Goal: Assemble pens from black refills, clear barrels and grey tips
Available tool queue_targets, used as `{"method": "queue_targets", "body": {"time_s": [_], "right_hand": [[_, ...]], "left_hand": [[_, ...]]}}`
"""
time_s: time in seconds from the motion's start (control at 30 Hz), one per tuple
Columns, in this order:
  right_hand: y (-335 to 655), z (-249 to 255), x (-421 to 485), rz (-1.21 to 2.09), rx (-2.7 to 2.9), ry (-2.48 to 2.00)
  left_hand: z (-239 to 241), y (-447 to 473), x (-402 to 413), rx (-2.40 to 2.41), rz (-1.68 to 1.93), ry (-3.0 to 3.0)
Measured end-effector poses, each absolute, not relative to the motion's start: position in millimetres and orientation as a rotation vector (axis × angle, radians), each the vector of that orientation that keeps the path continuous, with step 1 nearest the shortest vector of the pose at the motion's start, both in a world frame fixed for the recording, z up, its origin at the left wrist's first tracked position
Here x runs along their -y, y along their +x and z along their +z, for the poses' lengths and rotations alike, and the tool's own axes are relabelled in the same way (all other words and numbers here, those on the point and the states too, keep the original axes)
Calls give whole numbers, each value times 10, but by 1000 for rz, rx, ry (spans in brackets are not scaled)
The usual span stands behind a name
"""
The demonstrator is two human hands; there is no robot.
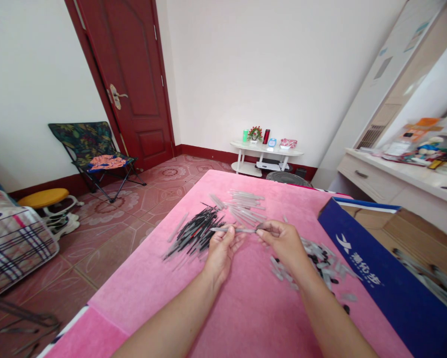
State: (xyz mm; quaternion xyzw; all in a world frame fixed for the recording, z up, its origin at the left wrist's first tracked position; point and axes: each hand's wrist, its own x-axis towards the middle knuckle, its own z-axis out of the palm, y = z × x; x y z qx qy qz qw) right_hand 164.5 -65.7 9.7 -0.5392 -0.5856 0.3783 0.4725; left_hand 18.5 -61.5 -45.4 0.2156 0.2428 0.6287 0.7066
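Between my two hands a slim pen [242,230] lies level above the pink cloth, its pointed tip to the left. My left hand [223,246] is closed around its tip half. With thumb and fingers pinched, my right hand [281,241] grips the other end; a dark bit shows there, too small to make out. Left of my hands spreads a pile of dark pen refills [197,231]. Clear pen barrels [246,199] lie beyond them. Clear caps and small black plugs [322,263] are scattered by my right forearm, partly hidden under it.
On the right edge of the pink-covered table [152,293] stands an open blue cardboard box [361,258] with pens inside. A folding chair [92,149], a yellow stool [44,197] and a checked bag [18,243] stand to the left. A low white stand [266,148] is by the wall.
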Motion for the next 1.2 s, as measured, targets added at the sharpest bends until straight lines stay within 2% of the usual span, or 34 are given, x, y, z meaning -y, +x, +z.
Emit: {"method": "queue_targets", "body": {"time_s": [0.33, 0.5, 0.67, 0.83, 1.2], "right_hand": [[1612, -81, 642, 575, 1678, -1511], [1616, -45, 665, 716, 1688, -1402], [1625, -42, 678, 639, 1736, -1481], [1655, 16, 685, 747, 1731, -1408], [1698, 16, 668, 756, 1754, -1370]], "left_hand": [[-453, 187, 620, -556, 1433, 504], [-471, 184, 609, -552, 1446, 505], [-446, 178, 621, -565, 1445, 530], [-435, 178, 620, -591, 1450, 531], [-472, 178, 610, -560, 1442, 553]]}}
